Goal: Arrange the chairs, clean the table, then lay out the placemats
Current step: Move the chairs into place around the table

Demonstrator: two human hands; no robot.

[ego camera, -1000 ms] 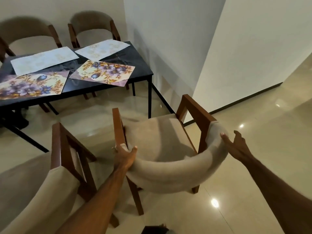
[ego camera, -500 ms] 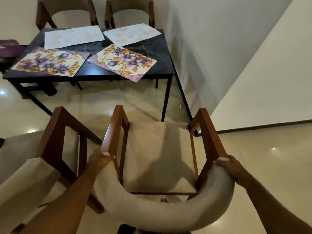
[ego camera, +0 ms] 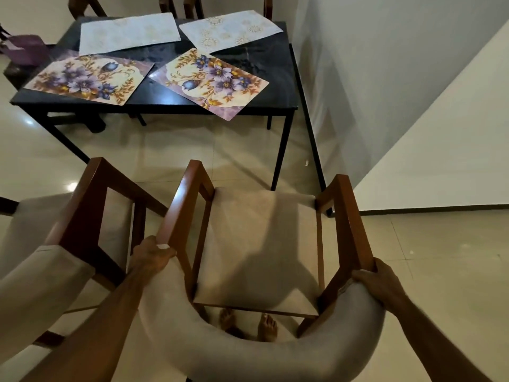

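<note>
A wooden chair (ego camera: 256, 244) with a beige seat and curved padded backrest stands right below me, facing the black table (ego camera: 278, 78). My left hand (ego camera: 150, 256) grips the backrest's left end where it meets the arm. My right hand (ego camera: 381, 283) grips the right end. A second, similar chair (ego camera: 91, 216) stands close on the left. Several placemats lie on the table: two floral ones (ego camera: 212, 79) (ego camera: 88, 79) near the front edge and two pale ones (ego camera: 129, 33) (ego camera: 231, 30) behind.
A white wall (ego camera: 385, 64) runs along the table's right side, with a corner jutting out at right. Two more chair backs (ego camera: 190, 5) show behind the table. A purple object (ego camera: 24, 48) sits at far left. My bare feet (ego camera: 259, 325) show under the backrest.
The chair has swung round to face the table squarely and come closer under me. Both hands went from touching the backrest to gripping its ends.
</note>
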